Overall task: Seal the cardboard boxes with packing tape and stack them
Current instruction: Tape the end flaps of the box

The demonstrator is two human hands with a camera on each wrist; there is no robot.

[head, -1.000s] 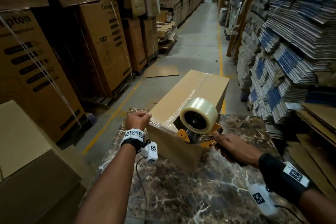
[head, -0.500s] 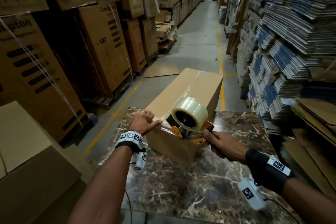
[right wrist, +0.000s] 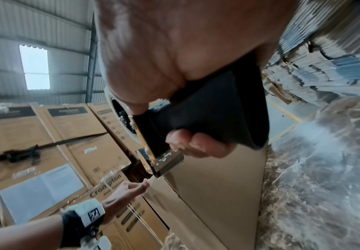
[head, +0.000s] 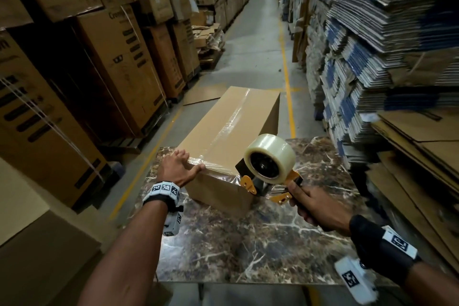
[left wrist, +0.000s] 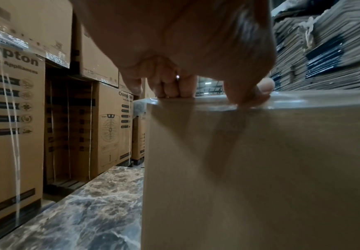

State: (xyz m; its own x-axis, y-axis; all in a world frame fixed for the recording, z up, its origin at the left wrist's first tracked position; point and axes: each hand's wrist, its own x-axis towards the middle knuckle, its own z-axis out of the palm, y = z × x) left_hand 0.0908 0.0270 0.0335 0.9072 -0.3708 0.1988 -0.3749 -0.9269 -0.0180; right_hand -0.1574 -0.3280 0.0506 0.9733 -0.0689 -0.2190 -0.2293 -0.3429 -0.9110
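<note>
Brown cardboard box (head: 231, 129), long and plain, lies on the marble tabletop (head: 248, 243) with its far end sticking out past the tabletop's far edge over the aisle floor (head: 258, 40). A strip of clear tape (head: 233, 117) runs lengthwise along the box top and folds over the near end. Left hand (head: 177, 169) rests on the near left top corner of the box, fingers straight and flat on the top, thumb pressing along the near edge on the tape; left wrist view shows fingertips (left wrist: 172, 89) touching the top edge. Right hand (head: 320, 208) wraps its fingers round the black handle of the tape dispenser (head: 269, 174), which sits at the box's near right corner; clear roll on top, orange frame below, touching the box's near face. Stacks of printed cartons (head: 119, 62) line the left side of the aisle, piles of flattened cardboard (head: 372, 40) the right. More flat sheets (head: 427, 146) lie near right.
</note>
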